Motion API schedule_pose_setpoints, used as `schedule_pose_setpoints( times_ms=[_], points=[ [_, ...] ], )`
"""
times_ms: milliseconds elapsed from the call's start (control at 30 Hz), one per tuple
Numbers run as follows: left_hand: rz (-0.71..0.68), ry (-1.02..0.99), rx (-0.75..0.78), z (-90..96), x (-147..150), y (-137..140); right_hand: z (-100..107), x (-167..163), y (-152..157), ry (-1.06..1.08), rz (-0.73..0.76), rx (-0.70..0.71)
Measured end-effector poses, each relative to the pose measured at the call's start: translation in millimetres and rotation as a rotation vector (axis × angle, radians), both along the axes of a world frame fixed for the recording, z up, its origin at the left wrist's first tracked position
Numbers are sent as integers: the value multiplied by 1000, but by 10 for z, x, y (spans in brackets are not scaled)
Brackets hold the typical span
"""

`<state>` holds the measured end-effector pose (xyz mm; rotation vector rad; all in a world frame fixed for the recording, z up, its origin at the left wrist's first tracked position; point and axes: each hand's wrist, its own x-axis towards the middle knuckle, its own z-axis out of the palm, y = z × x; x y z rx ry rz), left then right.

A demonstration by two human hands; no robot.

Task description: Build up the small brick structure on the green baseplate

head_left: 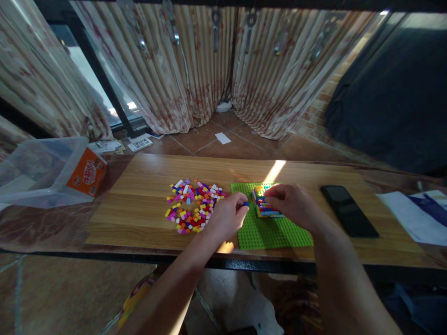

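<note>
Between its thumb and fingers my left hand [228, 214] pinches a small dark blue building brick [246, 204], over the left edge of the green baseplate [275, 237]. My right hand [292, 204] reaches in from the right, its fingers bent down onto a low block of multicoloured bricks [267, 211] standing on the baseplate. Those fingertips are drawn together at the block's top; whether they hold a brick is hidden. To the left of my left hand, a loose pile of small coloured bricks [190, 207] is spread over the wooden board.
The wooden board [129, 204] lies on a table. A black phone [349, 211] is at the right, with papers [415, 216] beyond it. At the far left stands a clear plastic bin [45, 172] with an orange label. Striped curtains [195, 70] hang behind.
</note>
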<state>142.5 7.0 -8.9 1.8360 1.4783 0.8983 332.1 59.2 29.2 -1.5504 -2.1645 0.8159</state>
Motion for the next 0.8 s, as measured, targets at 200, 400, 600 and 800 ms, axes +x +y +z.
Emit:
schedule_pose_setpoints(
  times_ms=[200, 400, 600, 800],
  points=[
    [-39, 35, 3, -47, 127, 9, 46, -91, -16, -84, -54, 76],
    [-94, 105, -16, -25, 189, -9, 53, -169, -33, -178, -117, 165],
    [-137, 103, 40, -81, 202, -15, 63, -220, -48, -235, -168, 177],
    [-130, 118, 52, -94, 209, -33, 44, -242, -48, -271, -194, 204]
  ],
)
